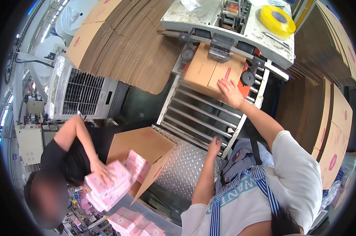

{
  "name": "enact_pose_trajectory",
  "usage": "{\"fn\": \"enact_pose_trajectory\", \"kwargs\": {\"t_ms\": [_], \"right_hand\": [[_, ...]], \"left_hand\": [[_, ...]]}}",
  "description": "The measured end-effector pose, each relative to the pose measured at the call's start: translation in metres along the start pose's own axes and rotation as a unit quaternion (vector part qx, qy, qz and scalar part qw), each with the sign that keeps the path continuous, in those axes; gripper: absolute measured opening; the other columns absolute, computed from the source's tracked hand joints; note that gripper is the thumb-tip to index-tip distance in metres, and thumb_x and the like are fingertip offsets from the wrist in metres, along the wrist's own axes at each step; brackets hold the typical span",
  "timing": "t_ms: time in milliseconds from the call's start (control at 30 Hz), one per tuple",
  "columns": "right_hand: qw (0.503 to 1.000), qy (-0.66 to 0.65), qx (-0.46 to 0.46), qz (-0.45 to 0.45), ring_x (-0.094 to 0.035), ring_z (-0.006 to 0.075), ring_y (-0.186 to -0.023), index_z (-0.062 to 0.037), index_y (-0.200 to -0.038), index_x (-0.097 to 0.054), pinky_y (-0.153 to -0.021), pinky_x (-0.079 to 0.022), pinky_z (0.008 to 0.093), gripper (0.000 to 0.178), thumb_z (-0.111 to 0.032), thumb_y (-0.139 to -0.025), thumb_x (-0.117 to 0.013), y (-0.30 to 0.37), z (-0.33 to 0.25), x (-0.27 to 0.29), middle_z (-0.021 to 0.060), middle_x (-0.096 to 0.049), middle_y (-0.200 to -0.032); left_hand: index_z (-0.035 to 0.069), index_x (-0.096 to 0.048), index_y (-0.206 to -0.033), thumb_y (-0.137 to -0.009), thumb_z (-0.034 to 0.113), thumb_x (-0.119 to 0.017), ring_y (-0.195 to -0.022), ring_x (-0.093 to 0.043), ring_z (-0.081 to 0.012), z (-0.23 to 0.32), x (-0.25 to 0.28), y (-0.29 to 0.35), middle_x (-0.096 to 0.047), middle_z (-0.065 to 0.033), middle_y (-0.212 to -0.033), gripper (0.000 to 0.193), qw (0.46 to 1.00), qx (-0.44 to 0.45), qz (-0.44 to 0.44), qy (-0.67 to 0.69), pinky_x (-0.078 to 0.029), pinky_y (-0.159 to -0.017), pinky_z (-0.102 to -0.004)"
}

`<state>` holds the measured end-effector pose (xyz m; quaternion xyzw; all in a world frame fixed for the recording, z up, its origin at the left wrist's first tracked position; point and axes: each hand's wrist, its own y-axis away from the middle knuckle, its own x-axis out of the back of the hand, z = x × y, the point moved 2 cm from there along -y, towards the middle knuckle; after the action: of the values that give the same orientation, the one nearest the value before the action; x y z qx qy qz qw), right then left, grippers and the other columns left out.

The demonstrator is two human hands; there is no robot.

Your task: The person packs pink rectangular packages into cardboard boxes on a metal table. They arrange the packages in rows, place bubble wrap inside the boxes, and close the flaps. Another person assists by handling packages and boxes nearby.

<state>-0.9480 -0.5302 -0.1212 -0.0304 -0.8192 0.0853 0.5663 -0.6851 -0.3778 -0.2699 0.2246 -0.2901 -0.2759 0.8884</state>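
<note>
A closed brown cardboard carton point(209, 72) lies on the metal rollers, its far end under the taping machine point(221, 49). My right hand point(231, 93) rests on the carton's near right edge, fingers spread and open. My left hand point(214, 147) hangs over the near end of the rollers point(201, 114), its few visible fingertips apart and nothing visible in it. To its left, an open carton point(136, 143) stands tilted beside a diamond-pattern metal plate point(182, 165). A co-worker's hand point(101, 171) holds a stack of pink packs point(109, 185) at its opening.
Flattened cartons point(134, 43) are stacked at the far left, with more cardboard stacks point(319, 114) on the right. A yellow tape roll point(278, 19) lies on the machine top. More pink packs point(133, 224) sit low in the picture. A grilled unit point(83, 92) stands at left.
</note>
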Motion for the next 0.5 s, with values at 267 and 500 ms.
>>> {"fn": "enact_pose_trajectory", "kwargs": {"t_ms": [267, 500], "right_hand": [[0.988, -0.023, -0.149, -0.026, -0.042, 0.0351, -0.127, -0.0041, -0.127, -0.047, -0.107, -0.032, 0.0451, 0.050, -0.012, -0.079, -0.059, 0.107, -0.023, 0.014, 0.0179, -0.043, -0.135], [0.930, 0.130, -0.335, -0.075, -0.032, 0.0318, -0.135, -0.0091, -0.131, -0.047, -0.110, -0.026, 0.0496, 0.058, -0.018, -0.077, -0.066, 0.340, -0.006, 0.085, 0.0143, -0.037, -0.142]], "left_hand": [[0.007, -0.064, -0.085, -0.079, 0.031, -0.056, -0.081, -0.063, -0.0337, -0.265, 0.003, 0.263, -0.065, -0.0145, -0.081, 0.026, 0.900, -0.073, -0.179, -0.390, -0.050, -0.068, -0.0445], [0.008, -0.061, -0.093, -0.085, 0.028, -0.053, -0.083, -0.063, -0.0290, -0.316, 0.014, 0.367, -0.064, -0.0119, -0.088, 0.023, 0.928, 0.338, -0.069, 0.139, -0.050, -0.068, -0.0413]]}}
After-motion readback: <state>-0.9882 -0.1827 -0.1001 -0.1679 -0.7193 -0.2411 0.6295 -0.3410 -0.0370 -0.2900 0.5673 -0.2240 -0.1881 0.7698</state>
